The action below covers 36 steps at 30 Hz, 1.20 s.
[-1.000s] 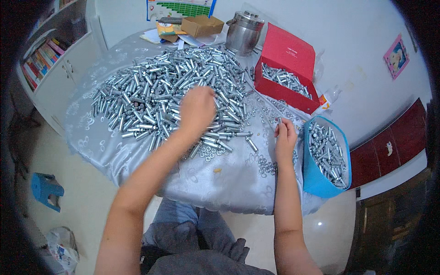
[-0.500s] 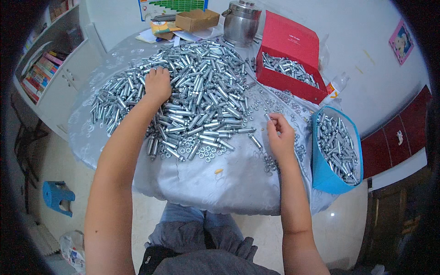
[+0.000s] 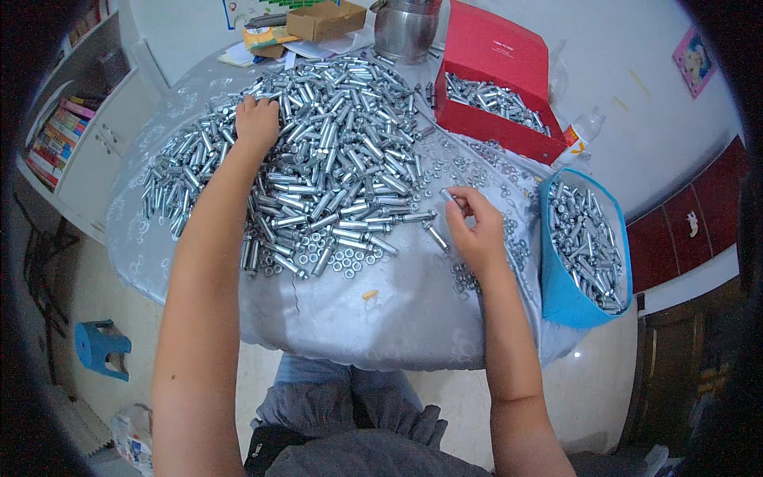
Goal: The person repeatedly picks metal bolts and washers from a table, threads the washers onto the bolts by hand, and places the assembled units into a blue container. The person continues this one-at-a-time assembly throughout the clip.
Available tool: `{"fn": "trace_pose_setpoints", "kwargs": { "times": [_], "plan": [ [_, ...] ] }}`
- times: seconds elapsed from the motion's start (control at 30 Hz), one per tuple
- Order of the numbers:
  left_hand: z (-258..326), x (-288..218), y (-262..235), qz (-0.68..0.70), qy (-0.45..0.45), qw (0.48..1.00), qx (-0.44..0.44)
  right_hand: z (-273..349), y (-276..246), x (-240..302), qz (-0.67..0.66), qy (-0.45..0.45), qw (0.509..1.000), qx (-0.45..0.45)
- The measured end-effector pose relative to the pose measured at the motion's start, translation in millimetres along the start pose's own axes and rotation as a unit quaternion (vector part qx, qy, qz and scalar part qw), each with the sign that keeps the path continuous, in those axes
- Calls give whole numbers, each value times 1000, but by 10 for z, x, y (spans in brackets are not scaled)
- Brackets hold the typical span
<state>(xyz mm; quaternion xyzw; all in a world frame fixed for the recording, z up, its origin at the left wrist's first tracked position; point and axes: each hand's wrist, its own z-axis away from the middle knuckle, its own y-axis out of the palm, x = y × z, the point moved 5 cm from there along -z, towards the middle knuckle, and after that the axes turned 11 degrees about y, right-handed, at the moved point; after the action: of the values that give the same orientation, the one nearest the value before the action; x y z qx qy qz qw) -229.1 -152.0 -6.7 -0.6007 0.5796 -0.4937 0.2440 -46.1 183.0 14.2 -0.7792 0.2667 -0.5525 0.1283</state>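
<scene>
A large heap of silvery expansion bolts (image 3: 342,151) covers the far part of the table. My left hand (image 3: 257,123) rests on the heap's left side with its fingers curled down among the bolts; what they grip is hidden. In front of the heap, toward the right, my right hand (image 3: 479,234) pinches one expansion bolt (image 3: 450,196) between thumb and fingers, just above the cloth. A single loose bolt (image 3: 435,236) lies beside that hand. Hex nuts (image 3: 347,261) are gathered at the heap's near edge, and small metal rings (image 3: 459,164) are scattered to its right.
An open red box (image 3: 486,127) holding bolts stands at the back right. Nearer, a blue fabric bin (image 3: 563,280) is full of bolts. Behind the heap are a steel pot (image 3: 405,32) and a small cardboard box (image 3: 326,22). A plastic bottle (image 3: 584,131) stands beside the red box.
My right hand has shifted left and turned, so the bolt in it shows more. My left hand stays on the heap. The whole view has tilted slightly.
</scene>
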Motion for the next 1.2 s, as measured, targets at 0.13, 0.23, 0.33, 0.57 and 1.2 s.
{"fn": "trace_pose_setpoints", "kwargs": {
  "times": [0.13,0.23,0.33,0.57,1.2],
  "plan": [
    [34,-38,-52,-5,8,1000,-2,-7,-15,7,1,-5,1000,10],
    [96,-101,-94,-61,59,996,7,-1,-36,21,8,-8,1000,8],
    [213,-208,-310,-40,109,992,-50,9,-43,10,-6,-13,1000,3],
    [550,-488,-1008,-61,169,971,-159,37,-8,36,-41,3,999,24],
    [854,-1941,-1159,831,-91,533,-128,-32,117,-205,-481,232,830,159]
  ]
}}
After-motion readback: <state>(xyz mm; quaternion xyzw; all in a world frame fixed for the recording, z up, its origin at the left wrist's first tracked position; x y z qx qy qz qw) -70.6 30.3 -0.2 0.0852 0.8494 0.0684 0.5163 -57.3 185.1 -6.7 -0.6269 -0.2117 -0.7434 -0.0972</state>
